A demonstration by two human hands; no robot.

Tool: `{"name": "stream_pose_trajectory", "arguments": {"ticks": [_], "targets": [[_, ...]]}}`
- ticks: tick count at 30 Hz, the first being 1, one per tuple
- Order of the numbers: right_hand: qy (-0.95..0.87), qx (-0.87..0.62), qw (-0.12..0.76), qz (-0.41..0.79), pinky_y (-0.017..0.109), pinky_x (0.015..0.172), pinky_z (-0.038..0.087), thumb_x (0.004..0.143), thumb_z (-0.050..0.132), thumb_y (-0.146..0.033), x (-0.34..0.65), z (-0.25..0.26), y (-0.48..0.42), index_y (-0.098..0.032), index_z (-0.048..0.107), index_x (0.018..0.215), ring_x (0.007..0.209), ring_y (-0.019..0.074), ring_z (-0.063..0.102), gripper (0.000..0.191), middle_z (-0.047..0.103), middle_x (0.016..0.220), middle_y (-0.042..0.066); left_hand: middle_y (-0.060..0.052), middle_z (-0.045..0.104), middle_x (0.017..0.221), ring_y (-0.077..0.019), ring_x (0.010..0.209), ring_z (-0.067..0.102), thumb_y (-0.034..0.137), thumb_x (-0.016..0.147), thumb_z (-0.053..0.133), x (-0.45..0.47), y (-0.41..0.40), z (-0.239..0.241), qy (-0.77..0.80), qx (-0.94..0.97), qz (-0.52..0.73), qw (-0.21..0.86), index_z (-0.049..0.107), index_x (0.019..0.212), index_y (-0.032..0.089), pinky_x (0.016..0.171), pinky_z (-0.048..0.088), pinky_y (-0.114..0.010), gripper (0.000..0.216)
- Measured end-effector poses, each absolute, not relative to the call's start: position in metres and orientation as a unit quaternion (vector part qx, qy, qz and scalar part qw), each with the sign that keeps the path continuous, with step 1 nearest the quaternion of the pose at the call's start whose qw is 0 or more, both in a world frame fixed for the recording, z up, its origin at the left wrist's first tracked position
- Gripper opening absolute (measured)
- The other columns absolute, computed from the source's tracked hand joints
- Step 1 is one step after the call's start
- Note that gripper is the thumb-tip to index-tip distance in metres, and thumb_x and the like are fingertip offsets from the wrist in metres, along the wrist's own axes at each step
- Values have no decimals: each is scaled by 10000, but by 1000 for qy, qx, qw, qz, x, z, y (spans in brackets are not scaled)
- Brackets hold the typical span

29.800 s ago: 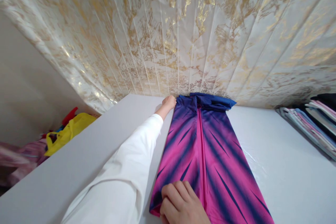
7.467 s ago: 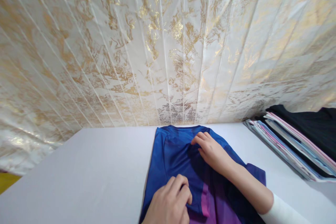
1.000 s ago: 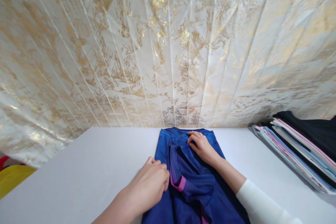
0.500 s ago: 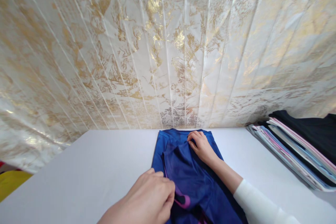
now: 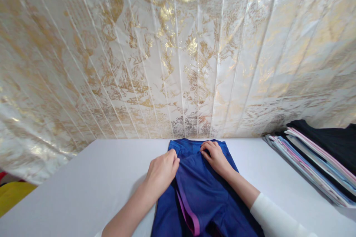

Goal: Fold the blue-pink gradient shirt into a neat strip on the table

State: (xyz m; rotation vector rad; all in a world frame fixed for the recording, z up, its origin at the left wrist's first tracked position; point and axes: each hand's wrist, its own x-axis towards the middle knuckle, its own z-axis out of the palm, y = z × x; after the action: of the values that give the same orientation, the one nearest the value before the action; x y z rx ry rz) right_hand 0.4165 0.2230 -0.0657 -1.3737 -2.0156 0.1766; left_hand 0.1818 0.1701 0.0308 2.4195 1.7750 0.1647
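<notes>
A folded blue garment [image 5: 205, 196] with a pink-purple edge lies on the white table [image 5: 83, 185], its far end against the wall. My left hand [image 5: 162, 170] is closed on a fold of the blue cloth near the garment's far left corner. My right hand [image 5: 214, 154] rests on the far end of the garment, fingers curled and pinching the cloth. A white sleeve covers my right forearm.
A stack of folded clothes [image 5: 319, 159], black on top with pink and blue layers, lies at the table's right. A white and gold patterned sheet [image 5: 178, 52] hangs behind the table. Something yellow [image 5: 13, 196] sits low at the left, off the table.
My left hand has carried a fold of the cloth away from me toward the garment's far end. My right hand has stayed at the far edge.
</notes>
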Motion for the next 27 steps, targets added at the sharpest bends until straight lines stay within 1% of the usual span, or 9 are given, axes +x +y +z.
{"name": "stream_pose_trajectory", "arguments": {"ticks": [2,5,9,11,14,17,22,24,27], "targets": [[-769,-531,347,75,410,892,414,866,539,-170,415,-67,223,-235,606,838,961,246,537,98,653,1020,57,-21,709,910,-202,862,683,300,1021,341,175,174,34,605,792,56,66,573,983,232,691,425,-274,245],[-758,-536,363,82,410,913,420,853,539,-189,417,-66,225,-233,616,876,981,246,549,91,662,1031,58,-54,729,874,-243,855,696,271,965,435,171,179,27,621,781,26,65,602,898,212,678,421,-291,190],[-728,-558,392,77,402,951,424,860,435,-174,442,-56,231,-231,611,999,1057,234,570,232,666,1086,63,-102,742,899,-289,886,702,214,909,472,173,180,11,624,779,3,61,627,871,192,701,436,-327,162],[-713,-574,395,80,372,901,456,835,390,-133,458,-52,235,-225,611,1028,986,215,609,307,679,1049,61,-90,742,908,-279,896,702,223,917,460,174,180,8,624,779,6,62,627,887,200,712,440,-325,171],[-713,-586,375,93,315,807,485,761,399,-82,475,-51,237,-213,632,995,839,187,645,355,699,944,44,-60,740,916,-253,900,700,225,922,467,175,180,7,625,777,13,66,615,925,217,716,440,-307,148],[-725,-584,353,95,304,813,480,725,441,-72,479,-54,236,-208,651,919,857,195,647,317,690,922,46,-41,737,914,-235,882,700,182,924,462,174,181,5,621,781,16,72,598,977,225,705,434,-296,153],[-727,-592,338,83,311,853,468,751,438,-51,476,-55,236,-195,630,881,895,205,628,273,654,904,65,-21,726,918,-218,888,690,157,937,467,173,185,1,612,786,24,80,580,1020,227,706,424,-286,157],[-727,-595,332,82,324,860,471,774,425,-47,474,-51,233,-188,623,914,895,207,627,280,645,945,80,-24,716,961,-208,908,680,149,931,489,172,182,4,610,788,31,79,571,1051,219,722,422,-279,161],[-734,-589,327,86,357,886,475,807,437,-69,465,-41,218,-183,599,1042,924,207,626,308,593,1148,116,-41,690,1027,-199,947,657,142,929,508,171,168,15,608,789,42,70,589,1009,199,755,412,-275,127]]}}
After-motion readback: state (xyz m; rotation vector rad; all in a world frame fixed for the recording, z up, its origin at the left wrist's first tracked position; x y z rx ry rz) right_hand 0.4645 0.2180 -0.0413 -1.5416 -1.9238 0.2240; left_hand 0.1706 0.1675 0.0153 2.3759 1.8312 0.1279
